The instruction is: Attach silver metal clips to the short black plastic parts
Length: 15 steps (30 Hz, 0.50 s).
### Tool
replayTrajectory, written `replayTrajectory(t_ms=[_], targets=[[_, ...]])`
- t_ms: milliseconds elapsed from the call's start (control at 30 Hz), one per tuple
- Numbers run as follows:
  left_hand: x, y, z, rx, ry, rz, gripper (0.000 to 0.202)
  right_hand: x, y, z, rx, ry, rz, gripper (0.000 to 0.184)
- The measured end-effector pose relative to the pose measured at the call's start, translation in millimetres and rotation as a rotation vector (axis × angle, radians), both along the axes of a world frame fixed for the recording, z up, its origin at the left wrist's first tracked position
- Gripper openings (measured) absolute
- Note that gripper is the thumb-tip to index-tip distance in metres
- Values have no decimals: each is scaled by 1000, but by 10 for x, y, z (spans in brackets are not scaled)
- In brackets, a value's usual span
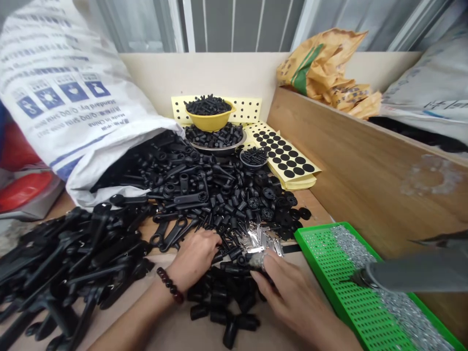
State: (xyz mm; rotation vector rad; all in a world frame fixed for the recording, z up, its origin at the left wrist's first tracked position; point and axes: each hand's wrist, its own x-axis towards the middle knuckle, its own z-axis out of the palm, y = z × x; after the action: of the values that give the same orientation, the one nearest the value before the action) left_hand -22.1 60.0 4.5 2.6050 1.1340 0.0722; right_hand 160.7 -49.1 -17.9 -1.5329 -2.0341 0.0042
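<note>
My left hand [193,258] rests with curled fingers on a spread of black moulded plastic parts [183,195], and a dark beaded bracelet [170,285] circles its wrist. My right hand [288,297] pinches a small bunch of silver metal pieces [259,261] between thumb and fingers. More of these flat silver pieces [261,239] lie just beyond it on the black parts. Short black plastic cylinders [219,302] lie near both hands. Larger black lever-shaped parts [73,263] are heaped to the left.
A white woven sack [62,92] spills black parts at the left. Ahead stand a yellow bowl [210,119], a steel dish [219,148] and yellow sheets of black round pads [283,156]. At the right lie a green perforated tray [347,287] and a grey tool [413,273].
</note>
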Motion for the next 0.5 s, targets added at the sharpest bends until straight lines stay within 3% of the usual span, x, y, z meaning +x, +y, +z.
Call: replayTrajectory(t_ms=[300, 500], targets=[[30, 102, -76, 0, 65, -44, 23, -36, 235, 51, -22, 15, 16, 23], [-56, 96, 58, -67, -123, 13, 18, -127, 381, 46, -137, -20, 26, 18]])
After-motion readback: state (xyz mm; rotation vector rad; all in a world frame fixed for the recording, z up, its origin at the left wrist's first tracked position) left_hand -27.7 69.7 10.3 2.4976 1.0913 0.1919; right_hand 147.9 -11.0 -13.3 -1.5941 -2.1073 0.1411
